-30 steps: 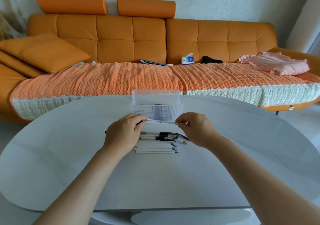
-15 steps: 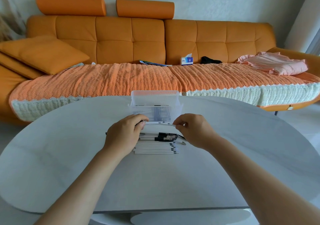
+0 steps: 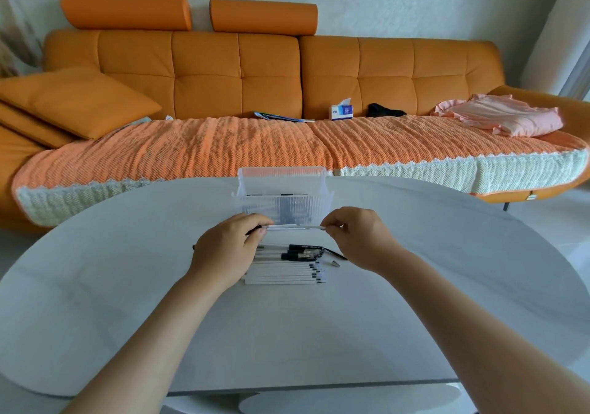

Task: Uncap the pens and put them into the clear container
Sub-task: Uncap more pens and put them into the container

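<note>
A thin white pen (image 3: 295, 227) is held level just in front of the clear container (image 3: 282, 183). My left hand (image 3: 228, 249) pinches its left end, where a black part shows between the fingers. My right hand (image 3: 357, 238) pinches its right tip. Below the hands, a row of several white pens (image 3: 284, 274) lies on the table, with two black pens (image 3: 303, 251) at the row's far side. The clear ribbed container stands on the table beyond the hands, with dark pens inside it.
A small loose cap or tip (image 3: 335, 263) lies to the right of the pen row. The grey oval table (image 3: 287, 333) stretches wide on both sides. Behind it stands an orange sofa (image 3: 271, 78) with a tissue box (image 3: 341, 111) and a pink cloth (image 3: 504, 119).
Both hands have lifted the white pen slightly toward the container. The pens on the table have not moved.
</note>
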Demonstrator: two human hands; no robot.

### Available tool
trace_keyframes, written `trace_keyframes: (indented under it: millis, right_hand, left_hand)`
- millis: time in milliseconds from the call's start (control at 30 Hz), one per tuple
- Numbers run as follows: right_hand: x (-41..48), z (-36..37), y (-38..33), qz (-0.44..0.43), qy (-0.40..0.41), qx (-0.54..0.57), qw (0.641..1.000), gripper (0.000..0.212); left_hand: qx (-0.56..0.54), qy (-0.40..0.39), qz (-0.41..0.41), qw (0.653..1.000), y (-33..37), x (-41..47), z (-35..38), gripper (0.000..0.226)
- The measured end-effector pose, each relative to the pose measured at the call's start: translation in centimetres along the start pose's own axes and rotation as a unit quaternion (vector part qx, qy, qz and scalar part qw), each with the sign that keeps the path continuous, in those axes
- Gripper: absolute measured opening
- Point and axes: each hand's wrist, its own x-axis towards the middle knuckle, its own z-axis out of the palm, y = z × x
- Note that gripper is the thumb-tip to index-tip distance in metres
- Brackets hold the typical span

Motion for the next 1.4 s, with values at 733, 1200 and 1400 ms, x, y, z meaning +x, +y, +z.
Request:
trace_keyframes:
  millis: [733,1200,1400]
  right_hand:
    - [-0.4,-0.3,0.2,-0.012,-0.025,0.018,0.999,0.006]
    - [-0.4,0.2,-1.0,-0.055,-0.072,0.000,0.996,0.034]
    - [-0.4,0.5,-0.6,-0.060,-0.070,0.010,0.996,0.033]
  left_hand:
    - [0.016,-0.029,0.004,0.999,0.1,-0.1,-0.7,0.017]
    - [-0.036,-0.055,-0.008,0.998,0.4,-0.1,-0.3,0.017]
    - [-0.065,-0.064,-0.003,0.996,0.5,0.0,-0.1,0.020]
